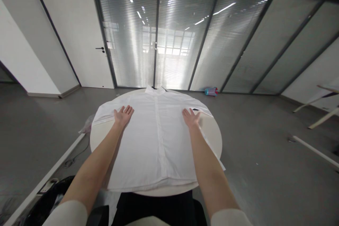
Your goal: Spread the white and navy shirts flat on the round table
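A white button-front shirt (143,141) lies spread out on a round pale table (215,136), collar at the far edge and hem near my body. Its sleeves reach out to both sides. My left hand (123,116) is over the shirt's left side near the sleeve, palm turned up, fingers apart and holding nothing. On the other side, my right hand (191,117) is at the shirt's right edge below the sleeve, fingers spread, with nothing in it. Whether either hand presses on the cloth is hard to tell.
A black bag-lined bin (50,201) stands at the lower left, near a cable (70,162) on the floor. A blue and pink item (211,91) lies by the glass partition (177,35). White table legs (323,118) are at the right.
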### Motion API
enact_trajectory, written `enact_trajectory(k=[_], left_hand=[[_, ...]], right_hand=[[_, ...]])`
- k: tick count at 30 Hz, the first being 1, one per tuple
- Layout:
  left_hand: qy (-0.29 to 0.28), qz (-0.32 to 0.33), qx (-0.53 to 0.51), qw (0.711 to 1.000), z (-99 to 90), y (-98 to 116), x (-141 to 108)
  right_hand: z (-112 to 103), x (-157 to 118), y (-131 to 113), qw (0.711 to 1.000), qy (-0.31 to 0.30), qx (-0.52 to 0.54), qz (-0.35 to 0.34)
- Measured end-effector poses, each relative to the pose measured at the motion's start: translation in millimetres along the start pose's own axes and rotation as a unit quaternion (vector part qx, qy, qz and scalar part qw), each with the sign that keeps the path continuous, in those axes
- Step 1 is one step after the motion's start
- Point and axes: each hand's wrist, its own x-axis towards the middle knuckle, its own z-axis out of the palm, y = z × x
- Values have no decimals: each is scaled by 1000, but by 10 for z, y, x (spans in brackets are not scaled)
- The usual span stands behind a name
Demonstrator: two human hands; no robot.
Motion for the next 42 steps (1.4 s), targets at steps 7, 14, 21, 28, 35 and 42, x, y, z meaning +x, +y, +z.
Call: enact_trajectory(k=[7, 14, 21, 28, 35, 42], left_hand=[[-26, -5, 2, 1000, 565, -548, 114], [-34, -62, 3, 998, 637, -1161, 347], [-4, -50, -2, 999, 633, -1125, 421], [-63, -49, -10, 997, 1054, -1314, 29], [-23, -47, -6, 999, 1167, -1764, -119], [8, -15, -32, 999, 967, -1893, 70]], right_hand=[[-190, 19, -301, 999, 10, -9, -50], [-164, -18, -283, 998, -3, -47, -52], [-109, -60, -242, 995, -16, -72, -65], [96, 37, -69, 989, 10, -121, -90], [772, 154, 524, 989, -128, -79, 3], [1124, 244, 1400, 990, -107, -27, 92]])
